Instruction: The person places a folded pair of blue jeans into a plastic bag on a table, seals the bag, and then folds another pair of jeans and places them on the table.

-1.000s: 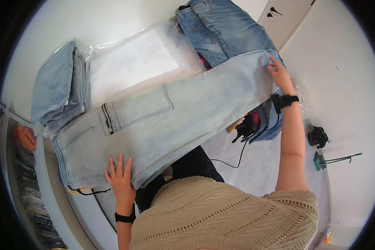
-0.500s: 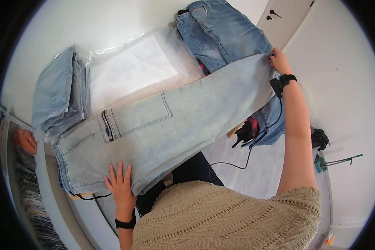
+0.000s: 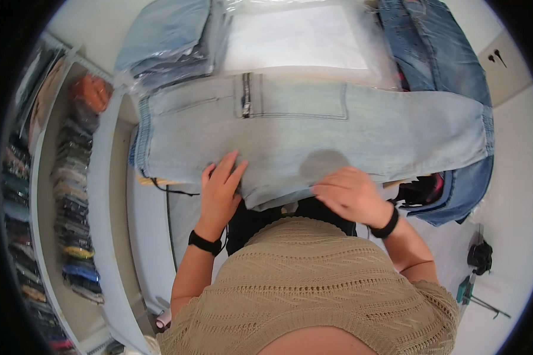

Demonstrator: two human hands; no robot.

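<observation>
Light-blue denim trousers (image 3: 290, 133) lie folded lengthwise across the work surface, elastic waistband at the left and gathered cuff at the right. A zip and a stitched pocket show on the upper leg. My left hand (image 3: 220, 192) rests on their near edge, fingers spread. My right hand (image 3: 355, 195) is over the near edge right of the middle, fingers loosely bent and pointing left, casting a shadow on the denim. I see nothing held in it. A black cord hangs from the waistband end.
Bagged folded jeans (image 3: 166, 38) lie at the back left, beside a clear plastic bag with a white sheet (image 3: 296, 38). Darker blue jeans (image 3: 441, 47) are piled at the right. Shelves (image 3: 115, 195) of bagged garments stand at the left. A black bag (image 3: 479, 257) is at the far right.
My right hand has let go of the cuff and come back to the near edge. The trousers now lie straighter across, and the view has turned. My left hand stays on the near edge.
</observation>
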